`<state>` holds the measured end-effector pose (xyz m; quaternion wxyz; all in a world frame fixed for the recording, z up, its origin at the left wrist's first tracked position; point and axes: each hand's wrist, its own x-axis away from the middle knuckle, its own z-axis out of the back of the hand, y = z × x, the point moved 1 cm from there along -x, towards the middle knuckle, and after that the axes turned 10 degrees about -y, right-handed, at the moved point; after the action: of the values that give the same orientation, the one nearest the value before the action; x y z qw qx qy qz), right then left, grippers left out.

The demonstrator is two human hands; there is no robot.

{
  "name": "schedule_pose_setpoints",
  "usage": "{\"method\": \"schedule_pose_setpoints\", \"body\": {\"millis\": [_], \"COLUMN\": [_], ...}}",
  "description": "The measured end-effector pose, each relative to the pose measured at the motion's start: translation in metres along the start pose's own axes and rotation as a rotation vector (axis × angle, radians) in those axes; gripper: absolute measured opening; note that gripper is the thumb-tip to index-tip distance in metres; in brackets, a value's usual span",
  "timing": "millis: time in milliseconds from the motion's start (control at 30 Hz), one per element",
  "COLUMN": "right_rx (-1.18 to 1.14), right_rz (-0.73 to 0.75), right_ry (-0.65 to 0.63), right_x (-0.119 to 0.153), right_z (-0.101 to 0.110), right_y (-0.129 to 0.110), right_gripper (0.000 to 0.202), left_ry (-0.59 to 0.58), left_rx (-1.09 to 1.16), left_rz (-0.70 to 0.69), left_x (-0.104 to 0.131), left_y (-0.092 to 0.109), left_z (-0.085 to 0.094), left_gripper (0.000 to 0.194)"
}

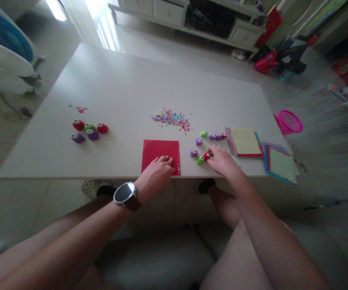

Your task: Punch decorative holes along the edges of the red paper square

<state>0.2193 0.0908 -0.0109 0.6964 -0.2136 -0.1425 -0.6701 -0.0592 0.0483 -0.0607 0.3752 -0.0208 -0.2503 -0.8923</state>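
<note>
My left hand [159, 169], with a watch on the wrist, rests on a square red sheet of paper [158, 149] at the table's front edge, fingers extended. Small light marks show near the sheet's lower right corner. To the right, my right hand [221, 161] has its thumb and fingers closed on a small red paper punch [206, 156]. Around it stand several similar punches, among them a green one [200, 160], a purple one [193, 153] and another purple one [199, 141]. The fingers partly hide some of them.
A pile of coloured paper bits [174, 118] lies mid-table. More punches [93, 134] and red bits [81, 109] are at left. Stacked paper [245, 142] and patterned sheets [281, 163] lie at right, near a pink basket [289, 122] beyond the table edge.
</note>
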Motion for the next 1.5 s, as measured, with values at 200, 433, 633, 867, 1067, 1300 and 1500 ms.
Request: {"method": "schedule_pose_setpoints", "body": {"millis": [200,433,633,867,1067,1300,1500], "right_rx": [0.001,-0.012,0.003,0.039,0.076,0.149,0.045], "right_rz": [0.069,0.041,0.038,0.042,0.077,0.169,0.165], "right_ry": [-0.016,-0.032,-0.031,-0.046,0.021,-0.017,0.032], "right_x": [0.000,-0.005,-0.008,-0.004,0.001,0.004,0.006], "right_z": [-0.001,-0.002,-0.004,-0.002,-0.002,-0.003,-0.004], "right_y": [-0.005,-0.006,-0.007,-0.009,-0.011,-0.024,-0.037], "right_gripper": [0.028,0.016,0.014,0.018,0.031,0.035,0.010], "left_ry": [-0.014,0.014,0.009,0.006,-0.011,0.037,0.149], "left_rx": [-0.016,0.036,0.056,0.032,0.009,0.011,0.244], "left_rz": [0.056,0.097,0.119,0.115,0.131,0.135,0.138], "left_x": [0.002,0.003,0.003,0.004,0.005,0.003,-0.001], "left_y": [0.007,0.013,0.016,0.019,0.022,0.027,0.031], "left_z": [0.008,0.010,0.010,0.014,0.019,0.024,0.024], "left_gripper": [0.018,0.013,0.020,0.016,0.018,0.011,0.031]}}
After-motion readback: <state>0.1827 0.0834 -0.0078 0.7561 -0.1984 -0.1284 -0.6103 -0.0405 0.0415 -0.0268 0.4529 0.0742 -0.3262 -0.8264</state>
